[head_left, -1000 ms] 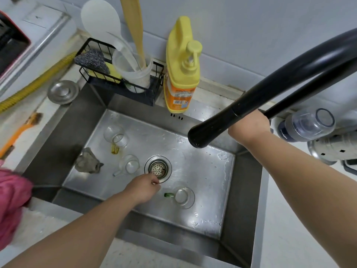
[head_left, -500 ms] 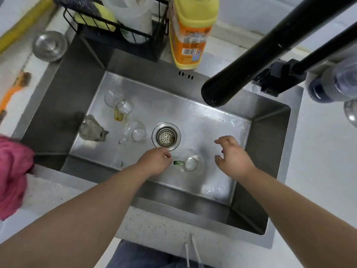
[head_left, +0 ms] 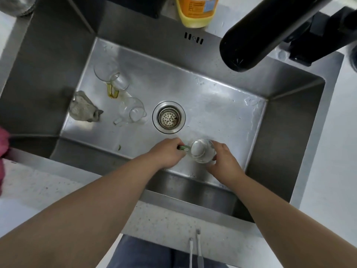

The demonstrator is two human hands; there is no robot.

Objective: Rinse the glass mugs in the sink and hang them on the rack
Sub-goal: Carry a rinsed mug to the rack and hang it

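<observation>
Three glass mugs are in the steel sink point(head_left: 222, 105). My left hand point(head_left: 167, 153) pinches the green handle of the nearest glass mug point(head_left: 201, 152), which stands near the sink's front wall, right of the drain. My right hand point(head_left: 223, 161) curls round that mug's right side. A mug with a yellow handle point(head_left: 111, 78) lies on its side at the back left. A clear-handled mug point(head_left: 133, 111) lies just left of the drain point(head_left: 169, 117). The rack is out of view.
The black faucet spout point(head_left: 251, 41) hangs over the sink's back right; no water runs from it. A crumpled grey cloth point(head_left: 83, 107) lies at the sink's left. A yellow soap bottle point(head_left: 195, 10) stands behind the sink. Pink fabric point(head_left: 2, 149) shows at the left edge.
My right hand came down from the faucet into the sink and took hold of the green-handled mug's side. My left hand moved right onto its handle. The view tilted down.
</observation>
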